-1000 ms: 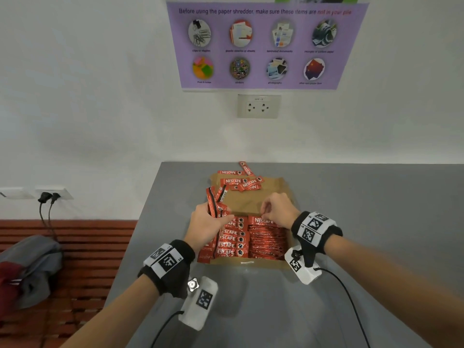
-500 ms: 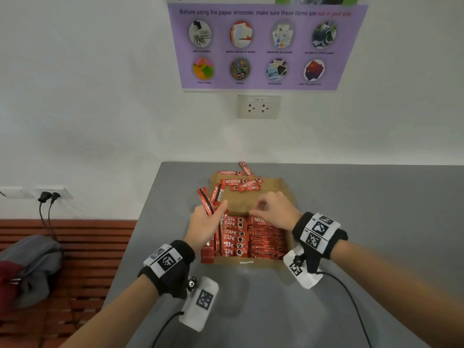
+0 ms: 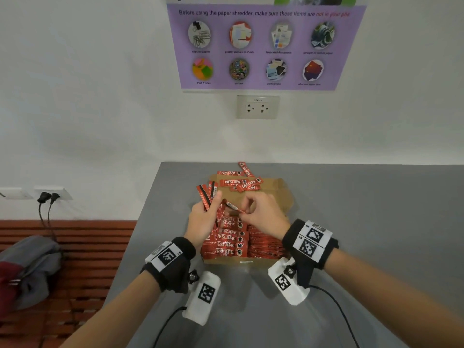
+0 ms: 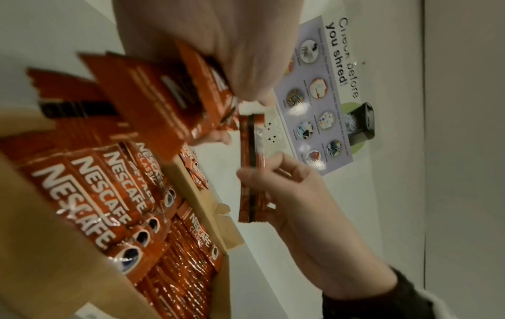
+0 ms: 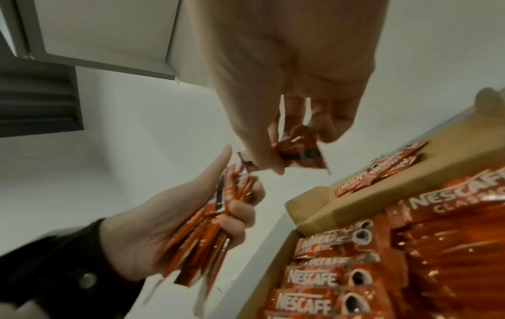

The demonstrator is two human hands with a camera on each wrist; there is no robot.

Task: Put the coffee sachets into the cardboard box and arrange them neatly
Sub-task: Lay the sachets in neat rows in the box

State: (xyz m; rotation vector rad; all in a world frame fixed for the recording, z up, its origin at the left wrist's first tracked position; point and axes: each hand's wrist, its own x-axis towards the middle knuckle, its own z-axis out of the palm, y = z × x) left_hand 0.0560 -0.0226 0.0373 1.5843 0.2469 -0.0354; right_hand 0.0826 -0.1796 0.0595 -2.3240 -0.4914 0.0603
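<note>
A bundle of red foil coffee sachets [image 3: 208, 197] is gripped upright in the left hand [image 3: 203, 222], fingers curled round it, above the left side of the open brown cardboard box [image 3: 285, 194]. A single red sachet [image 3: 232, 206] is pinched between thumb and fingertips of the right hand [image 3: 263, 214], held just beside the bundle over the box. Rows of red sachets [image 3: 229, 238] are packed flat in the near half of the box. A few loose sachets [image 3: 241, 183] are seen lying on the raised far flap and on the grey table [image 3: 364, 209] behind it.
</note>
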